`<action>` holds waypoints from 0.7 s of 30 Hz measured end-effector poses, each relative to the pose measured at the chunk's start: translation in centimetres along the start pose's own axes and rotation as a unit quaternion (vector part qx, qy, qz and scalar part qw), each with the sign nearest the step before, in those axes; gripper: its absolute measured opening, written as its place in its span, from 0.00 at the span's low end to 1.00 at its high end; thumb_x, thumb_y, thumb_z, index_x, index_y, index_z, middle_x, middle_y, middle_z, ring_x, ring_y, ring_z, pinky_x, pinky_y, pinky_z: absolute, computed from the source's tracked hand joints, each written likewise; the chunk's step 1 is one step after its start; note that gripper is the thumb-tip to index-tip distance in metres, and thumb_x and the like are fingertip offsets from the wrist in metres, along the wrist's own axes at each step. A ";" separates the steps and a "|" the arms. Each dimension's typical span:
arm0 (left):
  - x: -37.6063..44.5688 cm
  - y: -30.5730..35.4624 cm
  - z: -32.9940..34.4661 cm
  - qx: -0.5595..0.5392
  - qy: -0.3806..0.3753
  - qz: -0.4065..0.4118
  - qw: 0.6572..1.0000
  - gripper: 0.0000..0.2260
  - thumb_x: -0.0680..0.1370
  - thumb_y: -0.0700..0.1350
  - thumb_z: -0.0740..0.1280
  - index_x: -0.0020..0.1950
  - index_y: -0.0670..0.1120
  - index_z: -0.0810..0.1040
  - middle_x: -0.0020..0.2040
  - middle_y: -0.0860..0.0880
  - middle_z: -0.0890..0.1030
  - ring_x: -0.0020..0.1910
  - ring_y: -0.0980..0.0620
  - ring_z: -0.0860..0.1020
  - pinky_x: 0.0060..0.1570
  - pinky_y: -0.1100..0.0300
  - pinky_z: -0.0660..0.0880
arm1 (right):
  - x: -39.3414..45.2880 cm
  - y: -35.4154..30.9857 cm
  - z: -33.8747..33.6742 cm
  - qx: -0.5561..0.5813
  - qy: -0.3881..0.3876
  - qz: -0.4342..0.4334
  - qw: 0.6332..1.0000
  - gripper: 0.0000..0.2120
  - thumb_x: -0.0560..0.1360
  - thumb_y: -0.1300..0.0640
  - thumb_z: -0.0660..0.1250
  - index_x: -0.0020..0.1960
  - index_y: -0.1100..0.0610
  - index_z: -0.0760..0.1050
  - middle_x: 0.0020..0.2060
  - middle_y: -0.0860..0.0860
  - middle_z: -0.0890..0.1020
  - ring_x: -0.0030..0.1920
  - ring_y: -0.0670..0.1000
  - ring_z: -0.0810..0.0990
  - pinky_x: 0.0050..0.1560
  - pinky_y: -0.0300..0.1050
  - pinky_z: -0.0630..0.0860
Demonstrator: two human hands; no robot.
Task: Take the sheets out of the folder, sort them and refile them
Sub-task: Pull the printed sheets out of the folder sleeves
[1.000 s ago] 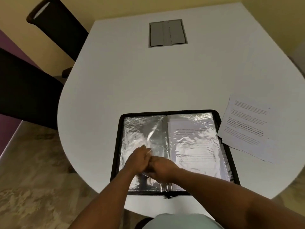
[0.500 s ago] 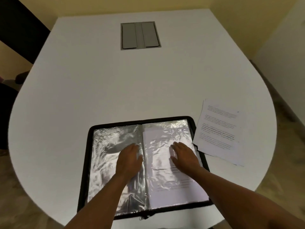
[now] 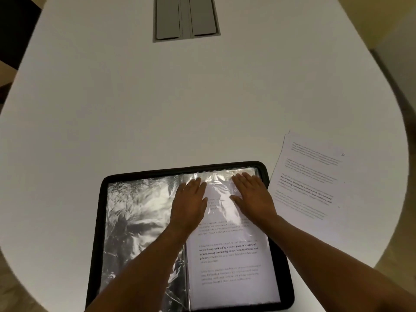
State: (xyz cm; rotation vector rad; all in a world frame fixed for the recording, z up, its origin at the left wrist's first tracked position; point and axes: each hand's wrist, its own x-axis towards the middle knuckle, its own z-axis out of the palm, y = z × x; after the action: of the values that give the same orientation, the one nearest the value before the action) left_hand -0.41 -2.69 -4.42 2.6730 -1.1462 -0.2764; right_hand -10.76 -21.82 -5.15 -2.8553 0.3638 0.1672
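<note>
Both hands lie flat with fingers straight, gripping nothing: the left hand (image 3: pixel 188 204) and right hand (image 3: pixel 254 194) press the filed sheet (image 3: pixel 231 262) in the open folder (image 3: pixel 99 221) beneath them. Loose sheets (image 3: pixel 308 176) lie just right of the right hand.

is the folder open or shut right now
Open. The folder lies spread flat on the table, both sleeve pages showing, left hand and right hand flat on the right page.

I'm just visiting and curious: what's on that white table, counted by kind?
Folders: 1, the open black folder
Loose paper stacks: 1, the printed sheets right of it, at least 2 sheets
Grey hatches: 1, the hatch set in the table
Hands: 2, left hand and right hand flat on the sleeve
Total: 5
</note>
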 end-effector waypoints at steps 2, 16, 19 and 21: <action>0.4 -0.3 0.7 0.030 0.048 0.030 0.998 0.19 0.73 0.44 0.73 0.62 0.41 0.78 0.57 0.43 0.82 0.55 0.44 0.80 0.63 0.46 0.70 | 0.3 0.2 0.8 -0.025 0.066 -0.032 0.997 0.23 0.77 0.49 0.68 0.68 0.58 0.74 0.63 0.54 0.79 0.67 0.55 0.75 0.73 0.50 0.59; 3.3 0.0 0.3 -0.074 0.047 0.008 0.996 0.08 0.71 0.36 0.70 0.48 0.44 0.80 0.53 0.45 0.79 0.54 0.45 0.76 0.54 0.52 0.73 | 3.1 0.1 -0.4 -0.029 0.053 -0.208 0.976 0.11 0.67 0.64 0.75 0.48 0.58 0.79 0.49 0.55 0.81 0.45 0.55 0.79 0.50 0.49 0.76; 3.1 0.2 0.1 -0.061 0.061 0.037 0.996 0.14 0.71 0.35 0.71 0.56 0.43 0.79 0.47 0.46 0.81 0.47 0.46 0.77 0.51 0.53 0.73 | 3.2 0.0 -1.3 -0.047 0.035 -0.206 0.977 0.13 0.67 0.64 0.74 0.49 0.55 0.77 0.43 0.51 0.79 0.40 0.52 0.76 0.48 0.46 0.73; 3.0 0.4 -0.2 -0.058 0.065 0.034 0.996 0.15 0.70 0.36 0.72 0.57 0.42 0.79 0.45 0.47 0.81 0.45 0.47 0.77 0.50 0.52 0.74 | 3.3 -0.4 -1.9 -0.051 0.035 -0.206 0.977 0.18 0.67 0.63 0.74 0.55 0.54 0.76 0.42 0.50 0.80 0.41 0.51 0.76 0.49 0.47 0.73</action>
State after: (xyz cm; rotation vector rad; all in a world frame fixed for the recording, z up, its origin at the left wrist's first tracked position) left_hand 1.42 -5.08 -4.35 2.5056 -1.1410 -0.1496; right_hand -7.36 -22.68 -3.66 -2.9659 -0.2354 0.0049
